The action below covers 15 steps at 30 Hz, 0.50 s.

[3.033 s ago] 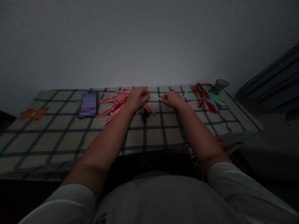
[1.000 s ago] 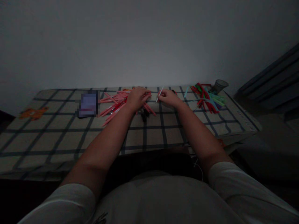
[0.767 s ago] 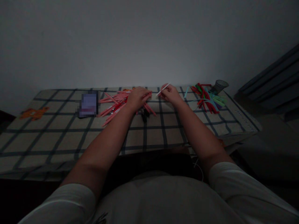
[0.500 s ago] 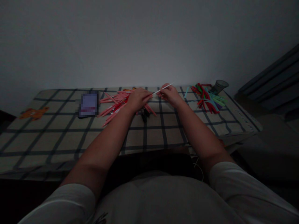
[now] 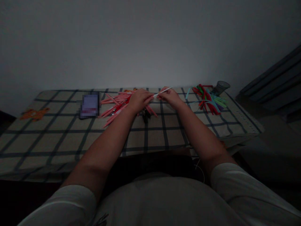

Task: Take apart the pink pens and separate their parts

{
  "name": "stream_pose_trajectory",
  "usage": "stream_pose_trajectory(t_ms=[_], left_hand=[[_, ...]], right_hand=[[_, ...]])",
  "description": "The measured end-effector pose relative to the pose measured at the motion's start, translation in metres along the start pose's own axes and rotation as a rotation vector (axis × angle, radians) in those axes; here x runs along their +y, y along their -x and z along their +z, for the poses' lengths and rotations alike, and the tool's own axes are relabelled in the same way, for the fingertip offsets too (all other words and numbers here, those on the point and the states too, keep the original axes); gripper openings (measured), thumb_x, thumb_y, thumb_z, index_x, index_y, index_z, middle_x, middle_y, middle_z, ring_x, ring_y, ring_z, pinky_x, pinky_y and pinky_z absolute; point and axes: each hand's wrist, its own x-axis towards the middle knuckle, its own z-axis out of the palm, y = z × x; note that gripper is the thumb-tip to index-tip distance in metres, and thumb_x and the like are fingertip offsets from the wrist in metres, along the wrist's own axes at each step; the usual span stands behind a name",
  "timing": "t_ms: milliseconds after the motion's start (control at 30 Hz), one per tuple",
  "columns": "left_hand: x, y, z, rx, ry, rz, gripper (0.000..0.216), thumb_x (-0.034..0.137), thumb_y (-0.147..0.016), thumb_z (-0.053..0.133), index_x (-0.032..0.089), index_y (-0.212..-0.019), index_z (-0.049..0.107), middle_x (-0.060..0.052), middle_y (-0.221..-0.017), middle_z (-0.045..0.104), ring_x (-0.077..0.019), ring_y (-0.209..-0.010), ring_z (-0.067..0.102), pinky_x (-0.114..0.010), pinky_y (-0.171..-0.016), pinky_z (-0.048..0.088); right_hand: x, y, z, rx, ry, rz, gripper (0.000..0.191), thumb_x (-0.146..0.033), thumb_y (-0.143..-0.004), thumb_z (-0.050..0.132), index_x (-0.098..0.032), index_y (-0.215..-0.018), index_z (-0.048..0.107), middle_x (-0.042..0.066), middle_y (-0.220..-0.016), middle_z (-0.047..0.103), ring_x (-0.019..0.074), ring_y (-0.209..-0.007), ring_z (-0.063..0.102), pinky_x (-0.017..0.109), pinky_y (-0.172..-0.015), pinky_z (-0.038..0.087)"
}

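A thin white stick [image 5: 168, 89] slants up to the right between my two hands, above the far part of the table. My left hand [image 5: 140, 99] is closed, its fingertips pinching the stick's lower left end. The fingers of my right hand [image 5: 171, 98] are bent around the stick farther along, close to the left fingertips. Under and beside my left hand spreads a pile of pink pen-like sticks [image 5: 112, 110] with some red and silver pieces among them. Small black objects [image 5: 145, 117], too dark to name, lie just below that hand.
Red, green and blue strips [image 5: 208, 102] lie at the right by a clear cup [image 5: 221, 88]. A blurred-out phone-like object [image 5: 90, 106] is left of the pile, and an orange cut-out shape [image 5: 34, 114] farther left. The checked tablecloth [image 5: 70, 138] reaches the wall behind.
My right hand has moved slightly left and down, closer to the left fingertips. The white stick now slopes less steeply. My left hand has hardly moved.
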Motion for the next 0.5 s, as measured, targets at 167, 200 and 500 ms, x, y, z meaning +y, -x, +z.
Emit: stream_pose_trajectory(t_ms=[167,200,500], left_hand=[[0.0059,0.0004,-0.0008,-0.012,0.004,0.002,0.033,0.038,-0.111,0.060,0.021,-0.125,0.084,-0.014,-0.109,0.083,-0.0274,-0.109,0.073,-0.043,-0.099,0.055],[0.0064,0.0006,-0.0007,-0.012,0.008,0.001,0.033,0.038,-0.111,0.060,0.021,-0.125,0.084,-0.014,-0.108,0.083,-0.0276,-0.109,0.073,-0.043,-0.099,0.055],[0.0068,0.0023,-0.0005,0.000,0.032,0.004,0.033,0.043,-0.110,0.059,0.024,-0.123,0.083,-0.011,-0.109,0.082,-0.0273,-0.108,0.070,-0.043,-0.099,0.054]], right_hand=[[0.0060,-0.0026,0.0001,-0.033,0.059,0.000,0.020,-0.033,-0.074,0.081,-0.022,-0.079,0.064,-0.001,-0.068,0.069,0.0117,-0.063,0.057,0.024,-0.061,0.041],[0.0071,-0.0030,-0.0002,-0.038,0.068,-0.002,0.022,-0.034,-0.074,0.082,-0.022,-0.079,0.064,-0.002,-0.067,0.068,0.0120,-0.064,0.057,0.025,-0.061,0.041],[0.0041,0.0009,0.0013,-0.089,0.121,-0.024,0.042,-0.051,-0.069,0.094,-0.021,-0.079,0.067,-0.002,-0.069,0.066,0.0139,-0.069,0.057,0.027,-0.063,0.042]])
